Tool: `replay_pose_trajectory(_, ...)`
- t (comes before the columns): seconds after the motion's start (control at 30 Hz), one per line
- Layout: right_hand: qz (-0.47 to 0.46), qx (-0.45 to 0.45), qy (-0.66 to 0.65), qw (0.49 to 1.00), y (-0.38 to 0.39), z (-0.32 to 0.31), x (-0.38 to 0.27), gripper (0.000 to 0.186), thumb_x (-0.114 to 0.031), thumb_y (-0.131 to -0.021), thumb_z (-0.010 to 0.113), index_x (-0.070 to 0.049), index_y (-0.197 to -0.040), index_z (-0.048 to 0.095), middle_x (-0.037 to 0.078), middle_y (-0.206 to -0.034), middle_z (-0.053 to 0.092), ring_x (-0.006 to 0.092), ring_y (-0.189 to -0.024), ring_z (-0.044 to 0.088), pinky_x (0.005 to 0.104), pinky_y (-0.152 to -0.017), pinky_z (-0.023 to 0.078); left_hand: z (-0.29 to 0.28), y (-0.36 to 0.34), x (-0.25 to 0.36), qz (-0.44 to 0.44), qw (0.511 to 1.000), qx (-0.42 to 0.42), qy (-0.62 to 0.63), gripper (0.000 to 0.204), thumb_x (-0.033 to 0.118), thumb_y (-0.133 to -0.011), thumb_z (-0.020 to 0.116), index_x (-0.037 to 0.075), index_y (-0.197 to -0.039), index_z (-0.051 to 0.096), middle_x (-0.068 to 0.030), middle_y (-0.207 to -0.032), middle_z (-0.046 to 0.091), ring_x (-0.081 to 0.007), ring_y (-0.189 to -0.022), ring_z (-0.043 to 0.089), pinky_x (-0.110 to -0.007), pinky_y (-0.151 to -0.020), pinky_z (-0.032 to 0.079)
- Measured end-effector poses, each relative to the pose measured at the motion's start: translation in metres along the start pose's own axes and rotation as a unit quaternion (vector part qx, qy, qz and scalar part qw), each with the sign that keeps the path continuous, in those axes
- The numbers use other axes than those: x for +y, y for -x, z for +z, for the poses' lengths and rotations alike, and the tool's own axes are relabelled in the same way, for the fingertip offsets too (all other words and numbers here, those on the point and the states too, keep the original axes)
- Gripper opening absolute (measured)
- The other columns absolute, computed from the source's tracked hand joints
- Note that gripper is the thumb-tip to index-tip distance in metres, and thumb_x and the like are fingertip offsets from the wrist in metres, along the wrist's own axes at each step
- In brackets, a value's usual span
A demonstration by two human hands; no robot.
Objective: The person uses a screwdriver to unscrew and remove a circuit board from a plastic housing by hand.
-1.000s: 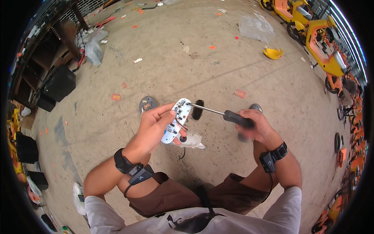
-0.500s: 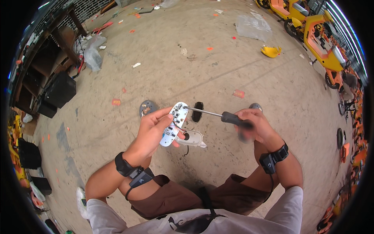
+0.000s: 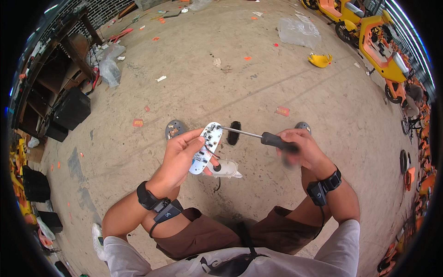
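Between the thumb and fingers of my left hand [image 3: 179,154] is a long white circuit board [image 3: 200,160] with rounded ends and small dark parts, tilted upward. A thin cable runs from it to a pale oval housing [image 3: 226,169] that hangs just below and behind. My right hand [image 3: 302,147] is closed round the black handle of a screwdriver [image 3: 272,139]. The screwdriver's steel shaft points left, its tip touching or nearly touching the board's upper end. The handle's rear end is blurred. Behind the shaft lies a black oval piece [image 3: 234,133], on the floor.
Grey shoes [image 3: 175,129] show beyond my knees. Black boxes [image 3: 71,108] and a dark wooden rack stand at left. Clear plastic sheeting [image 3: 299,33] and a yellow shell piece [image 3: 320,60] lie on the concrete. Yellow scooters [image 3: 380,51] line the right, near a crouching person [image 3: 413,98].
The pale housing has swung slightly left and down beneath the board. Both hands, the board and the screwdriver stay almost where they were.
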State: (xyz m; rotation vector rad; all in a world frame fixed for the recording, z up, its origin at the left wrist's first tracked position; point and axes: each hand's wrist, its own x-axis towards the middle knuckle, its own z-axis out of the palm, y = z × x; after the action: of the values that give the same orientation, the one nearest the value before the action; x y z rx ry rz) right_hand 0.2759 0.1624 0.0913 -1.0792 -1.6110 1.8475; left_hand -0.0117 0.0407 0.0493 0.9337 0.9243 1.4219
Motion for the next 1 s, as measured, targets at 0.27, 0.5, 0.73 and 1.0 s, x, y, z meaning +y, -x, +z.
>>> replay_pose_trajectory(0.27,-0.011,-0.002,0.004,1.0,-0.0014,-0.0012,0.0029,0.03,-0.022,-0.093,0.056,0.004,-0.102,0.066,0.01,-0.072,0.065,0.0091,-0.041,0.045,0.0236,-0.039,0.037,0.0002,0.0009,-0.0005,-0.006,1.0,0.002,-0.009,0.035,0.01,-0.099,0.041,-0.009,-0.128,0.048,-0.0195,-0.107,0.063,-0.0241,-0.072,0.069,-0.03,-0.049,0.058)
replay_pose_trajectory(0.5,-0.01,-0.006,0.007,1.0,-0.0014,0.0005,-0.0012,0.03,-0.022,-0.092,0.056,0.004,-0.104,0.065,0.011,-0.074,0.066,0.009,-0.042,0.045,0.0235,-0.039,0.037,-0.0007,0.0027,0.001,0.002,1.0,0.001,0.0,0.035,0.01,-0.099,0.041,-0.009,-0.128,0.048,-0.0201,-0.109,0.063,-0.0242,-0.072,0.069,-0.03,-0.049,0.058)
replay_pose_trajectory(0.73,-0.001,0.001,0.0,1.0,-0.0016,0.0008,-0.0016,0.03,-0.021,-0.092,0.054,0.004,-0.103,0.065,0.012,-0.075,0.066,0.0095,-0.042,0.045,0.0237,-0.039,0.037,-0.0001,0.0029,-0.0023,0.003,1.0,0.0,-0.001,0.035,0.01,-0.099,0.041,-0.009,-0.128,0.048,-0.02,-0.108,0.064,-0.025,-0.072,0.07,-0.03,-0.049,0.058)
replay_pose_trajectory(1.0,-0.187,0.139,-0.012,0.973,0.0019,0.0024,-0.007,0.025,-0.013,-0.088,0.063,0.004,-0.106,0.065,0.004,-0.081,0.062,0.0076,-0.054,0.05,0.0222,-0.05,0.04,0.0064,0.0073,-0.0073,-0.022,0.999,-0.005,0.023,0.035,0.011,-0.099,0.043,-0.008,-0.128,0.048,-0.0196,-0.107,0.064,-0.0255,-0.072,0.069,-0.031,-0.05,0.058)
